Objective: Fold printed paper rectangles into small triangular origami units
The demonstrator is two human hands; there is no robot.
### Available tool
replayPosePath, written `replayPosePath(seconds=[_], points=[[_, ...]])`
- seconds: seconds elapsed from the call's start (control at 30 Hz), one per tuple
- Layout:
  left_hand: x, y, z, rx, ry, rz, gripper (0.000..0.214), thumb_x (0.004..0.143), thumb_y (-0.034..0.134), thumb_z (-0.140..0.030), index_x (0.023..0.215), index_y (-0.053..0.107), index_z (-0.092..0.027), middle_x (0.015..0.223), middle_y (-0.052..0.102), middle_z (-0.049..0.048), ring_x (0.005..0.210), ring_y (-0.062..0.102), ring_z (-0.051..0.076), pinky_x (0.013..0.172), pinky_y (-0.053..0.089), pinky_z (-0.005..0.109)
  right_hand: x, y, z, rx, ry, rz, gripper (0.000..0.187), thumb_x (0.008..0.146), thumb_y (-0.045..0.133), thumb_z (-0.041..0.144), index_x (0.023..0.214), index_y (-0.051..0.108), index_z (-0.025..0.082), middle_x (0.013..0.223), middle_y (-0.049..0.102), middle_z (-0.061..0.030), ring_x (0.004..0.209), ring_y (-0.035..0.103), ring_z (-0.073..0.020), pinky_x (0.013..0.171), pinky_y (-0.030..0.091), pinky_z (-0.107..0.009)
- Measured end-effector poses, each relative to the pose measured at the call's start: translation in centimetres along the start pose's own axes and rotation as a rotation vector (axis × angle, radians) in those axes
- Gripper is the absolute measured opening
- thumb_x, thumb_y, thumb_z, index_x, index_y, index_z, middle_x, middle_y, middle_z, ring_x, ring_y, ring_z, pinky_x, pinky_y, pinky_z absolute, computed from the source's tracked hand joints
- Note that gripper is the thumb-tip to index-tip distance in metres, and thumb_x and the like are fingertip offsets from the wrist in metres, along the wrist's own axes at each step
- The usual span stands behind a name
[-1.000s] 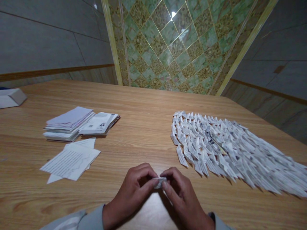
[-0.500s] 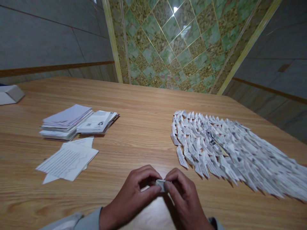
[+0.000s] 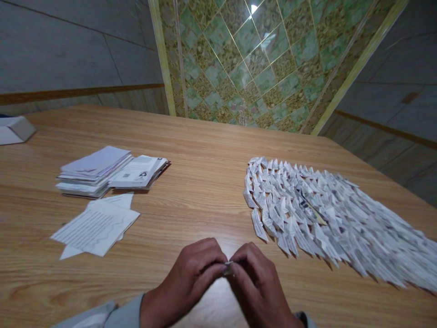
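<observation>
Between my two hands is a small folded piece of paper point(image 3: 228, 269), mostly covered by the fingers. My left hand point(image 3: 191, 273) pinches its left side with thumb and forefinger. On the other side, my right hand point(image 3: 257, 278) pinches it the same way, the fingertips of both hands almost touching. To the right lies a large cluster of folded paper boats point(image 3: 307, 209), set in close rows. Loose printed paper sheets point(image 3: 99, 225) lie on the left, one on top of another.
Behind the loose sheets stand a tall paper stack point(image 3: 95, 164) and a lower printed stack point(image 3: 138, 173) leaning against it. A white box point(image 3: 17, 130) sits at the far left of the wooden table point(image 3: 201, 150). A tiled wall point(image 3: 246, 68) rises behind.
The paper has tipped so that less of its face shows, and its edge now points at me. Both hands have closed further over it; the boats and sheets lie as before.
</observation>
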State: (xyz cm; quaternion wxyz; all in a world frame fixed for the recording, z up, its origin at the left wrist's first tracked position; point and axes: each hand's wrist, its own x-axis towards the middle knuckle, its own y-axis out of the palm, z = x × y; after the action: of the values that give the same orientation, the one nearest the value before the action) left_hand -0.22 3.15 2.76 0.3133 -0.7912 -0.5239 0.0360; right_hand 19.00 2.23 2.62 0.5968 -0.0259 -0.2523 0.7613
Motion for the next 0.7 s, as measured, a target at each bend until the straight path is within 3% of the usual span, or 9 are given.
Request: replayPosePath(seconds=[0.17, 0.4, 0.7], points=[[0.15, 0.15, -0.2, -0.14, -0.078, -0.02, 0.016, 0.093, 0.064, -0.024, 0.081, 0.072, -0.018, 0.075, 0.068, 0.0031, 0.072, 0.064, 0.017, 0.067, 0.045, 0.025, -0.07, -0.14, 0.01, 0.1, 0.044, 0.003, 0.023, 0.098, 0.053, 0.029, 0.077, 0.057, 0.02, 0.073, 0.057, -0.0001, 0.067, 0.054, -0.0148, 0.061, 0.039, -0.026], [0.3, 0.05, -0.84, -0.242, -0.173, -0.086, 0.017, 0.088, 0.065, -0.025, 0.074, 0.072, -0.017, 0.068, 0.066, 0.0017, 0.066, 0.062, 0.016, 0.063, 0.044, 0.025, -0.05, 0.01, 0.41, 0.41, 0.183, 0.032, 0.029, 0.098, 0.056, 0.042, 0.08, 0.056, 0.019, 0.074, 0.056, 0.0009, 0.069, 0.053, -0.0146, 0.063, 0.043, -0.026], [0.23, 0.65, -0.72, -0.249, -0.209, -0.061, 0.021, 0.089, 0.064, -0.03, 0.073, 0.068, -0.017, 0.071, 0.066, 0.002, 0.069, 0.061, 0.017, 0.065, 0.044, 0.026, 0.42, -0.11, 0.27, 0.257, 0.127, 0.051, 0.03, 0.098, 0.055, 0.043, 0.08, 0.056, 0.018, 0.072, 0.056, 0.0008, 0.067, 0.051, -0.0142, 0.06, 0.039, -0.026]])
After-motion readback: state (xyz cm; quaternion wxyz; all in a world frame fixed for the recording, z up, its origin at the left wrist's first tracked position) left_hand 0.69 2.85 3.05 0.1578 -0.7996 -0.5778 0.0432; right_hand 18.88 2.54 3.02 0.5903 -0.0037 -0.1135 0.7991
